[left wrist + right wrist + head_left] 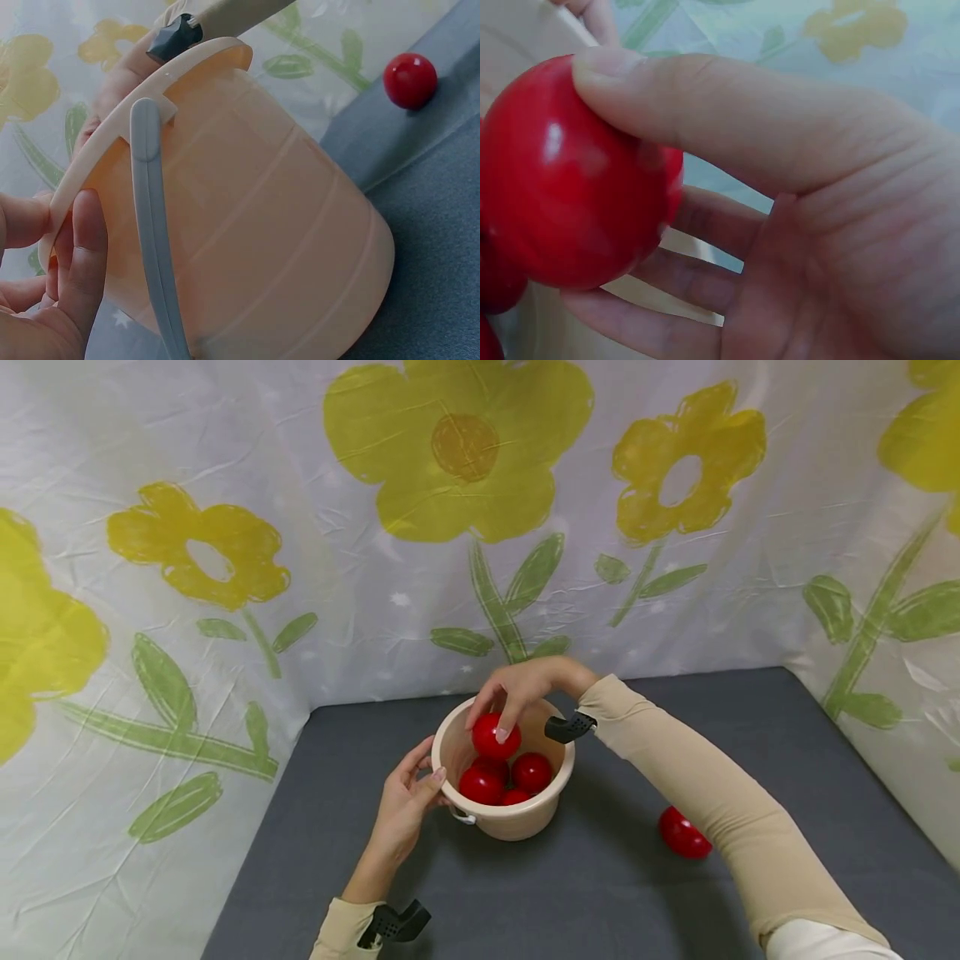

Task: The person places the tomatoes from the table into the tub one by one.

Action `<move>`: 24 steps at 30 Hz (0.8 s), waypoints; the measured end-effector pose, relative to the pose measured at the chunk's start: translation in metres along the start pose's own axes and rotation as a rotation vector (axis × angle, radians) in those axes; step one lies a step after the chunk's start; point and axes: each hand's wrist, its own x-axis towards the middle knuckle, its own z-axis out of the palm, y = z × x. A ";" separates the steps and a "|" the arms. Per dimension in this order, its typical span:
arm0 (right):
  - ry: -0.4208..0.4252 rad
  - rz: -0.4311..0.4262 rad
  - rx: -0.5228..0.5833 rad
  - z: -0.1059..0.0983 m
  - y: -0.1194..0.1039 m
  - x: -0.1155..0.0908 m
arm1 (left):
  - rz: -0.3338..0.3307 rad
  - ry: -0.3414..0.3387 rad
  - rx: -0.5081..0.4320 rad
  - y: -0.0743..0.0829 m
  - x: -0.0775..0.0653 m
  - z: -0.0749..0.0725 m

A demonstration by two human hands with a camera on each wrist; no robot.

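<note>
A cream bucket with a pale grey handle stands on the dark table. My left hand pinches its rim at the left, thumb on one side and fingers on the other, as the left wrist view shows. Over the bucket's mouth, my right hand grips a shiny red ball between thumb and fingers. Below it, several similar red balls lie inside the bucket, partly covering one another. Another red ball rests on the table, partly hidden by the right sleeve.
The dark grey table ends at a white cloth backdrop with yellow flowers, which rises behind it and at both sides. Black wrist devices sit on both sleeves.
</note>
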 end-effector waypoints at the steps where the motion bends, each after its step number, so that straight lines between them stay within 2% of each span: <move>1: -0.011 0.005 -0.001 0.001 0.001 0.001 | -0.002 0.000 -0.002 0.000 0.000 0.000; 15: -0.108 0.071 0.025 0.012 0.007 0.011 | 0.001 -0.001 -0.010 -0.001 0.001 0.000; 19: -0.108 0.082 0.050 0.011 0.006 0.008 | 0.011 0.004 -0.009 0.000 0.001 0.001; 24: -0.069 0.099 0.074 0.010 0.005 0.004 | 0.013 0.010 -0.005 0.000 0.000 0.001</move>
